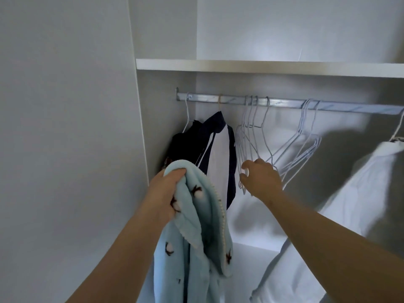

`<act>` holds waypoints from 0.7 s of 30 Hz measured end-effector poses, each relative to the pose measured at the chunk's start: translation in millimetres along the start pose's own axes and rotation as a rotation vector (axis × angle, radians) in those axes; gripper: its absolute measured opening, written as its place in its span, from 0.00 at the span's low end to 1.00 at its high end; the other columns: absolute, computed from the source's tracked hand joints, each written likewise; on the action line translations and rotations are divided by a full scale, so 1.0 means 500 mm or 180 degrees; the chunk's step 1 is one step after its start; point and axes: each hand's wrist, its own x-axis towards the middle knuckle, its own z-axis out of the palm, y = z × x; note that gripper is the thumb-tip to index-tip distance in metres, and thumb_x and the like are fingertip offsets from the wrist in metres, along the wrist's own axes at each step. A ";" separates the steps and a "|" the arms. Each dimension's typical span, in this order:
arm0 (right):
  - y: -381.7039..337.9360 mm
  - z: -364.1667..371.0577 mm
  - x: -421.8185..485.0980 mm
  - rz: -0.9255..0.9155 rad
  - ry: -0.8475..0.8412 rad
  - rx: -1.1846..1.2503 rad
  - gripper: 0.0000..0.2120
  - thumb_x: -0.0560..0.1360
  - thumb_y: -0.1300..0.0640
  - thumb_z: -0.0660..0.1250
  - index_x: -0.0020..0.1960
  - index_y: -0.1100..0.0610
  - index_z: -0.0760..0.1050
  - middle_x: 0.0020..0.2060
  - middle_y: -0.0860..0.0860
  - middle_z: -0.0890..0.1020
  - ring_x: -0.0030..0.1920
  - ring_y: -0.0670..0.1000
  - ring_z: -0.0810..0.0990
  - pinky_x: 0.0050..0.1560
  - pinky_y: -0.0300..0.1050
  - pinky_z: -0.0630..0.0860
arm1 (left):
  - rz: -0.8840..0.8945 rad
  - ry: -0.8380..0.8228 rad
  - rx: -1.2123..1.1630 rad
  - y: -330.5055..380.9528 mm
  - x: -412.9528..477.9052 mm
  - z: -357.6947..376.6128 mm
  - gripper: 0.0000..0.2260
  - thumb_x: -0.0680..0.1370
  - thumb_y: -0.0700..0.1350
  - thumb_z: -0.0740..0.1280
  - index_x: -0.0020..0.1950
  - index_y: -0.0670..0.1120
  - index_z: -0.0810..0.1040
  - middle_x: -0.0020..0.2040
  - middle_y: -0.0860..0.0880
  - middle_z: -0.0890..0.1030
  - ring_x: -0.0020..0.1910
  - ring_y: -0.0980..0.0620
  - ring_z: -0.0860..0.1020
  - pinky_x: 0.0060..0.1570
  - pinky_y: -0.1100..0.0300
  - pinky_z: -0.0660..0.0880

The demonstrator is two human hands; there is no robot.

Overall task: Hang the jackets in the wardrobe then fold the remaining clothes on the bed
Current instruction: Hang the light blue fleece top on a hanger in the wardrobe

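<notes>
— Where does everything hang?

— From the long silver metal wardrobe rail [284, 103], running left to right. The fluffy pale-blue jacket with small dark motifs [192, 237] dangles bunched in the left hand [166, 193], whose fingers are clenched on its collar.

— And the hanger?

— The cluster of thin white wire hangers [247, 136] hangs straight down just beyond the right hand [260, 178], the nearer one, its fingers [244, 166] curled loosely at their lower edge; whether they've closed, I can't tell.
</notes>
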 end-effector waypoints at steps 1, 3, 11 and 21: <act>0.002 0.006 0.010 -0.0015 0.0016 -0.0062 0.16 0.78 0.53 0.58 0.63 0.56 0.73 0.56 0.56 0.75 0.56 0.57 0.74 0.53 0.47 0.71 | -0.0064 0.0042 -0.0117 -0.004 0.007 0.004 0.06 0.77 0.48 0.66 0.48 0.46 0.77 0.34 0.46 0.78 0.30 0.51 0.76 0.22 0.64 0.72; 0.007 0.018 0.030 -0.0021 0.0078 -0.0154 0.16 0.79 0.51 0.57 0.63 0.56 0.72 0.56 0.55 0.75 0.55 0.56 0.74 0.51 0.46 0.71 | -0.0197 0.0133 -0.0356 -0.010 0.022 0.011 0.09 0.77 0.48 0.66 0.52 0.45 0.77 0.36 0.45 0.79 0.32 0.50 0.77 0.28 0.60 0.75; 0.031 0.049 0.092 -0.0082 0.0083 -0.0574 0.20 0.78 0.48 0.59 0.64 0.59 0.66 0.56 0.56 0.72 0.54 0.56 0.73 0.45 0.44 0.63 | -0.0301 0.0340 -0.0825 -0.004 0.066 0.043 0.18 0.76 0.50 0.67 0.61 0.41 0.76 0.41 0.44 0.80 0.35 0.50 0.79 0.30 0.61 0.78; 0.039 0.093 0.128 0.0145 -0.0034 -0.0472 0.15 0.75 0.66 0.59 0.61 0.64 0.65 0.57 0.59 0.70 0.51 0.57 0.77 0.46 0.50 0.75 | -0.0404 0.0694 -0.0917 -0.004 0.071 0.031 0.14 0.75 0.51 0.68 0.54 0.42 0.76 0.42 0.45 0.80 0.37 0.50 0.77 0.35 0.57 0.74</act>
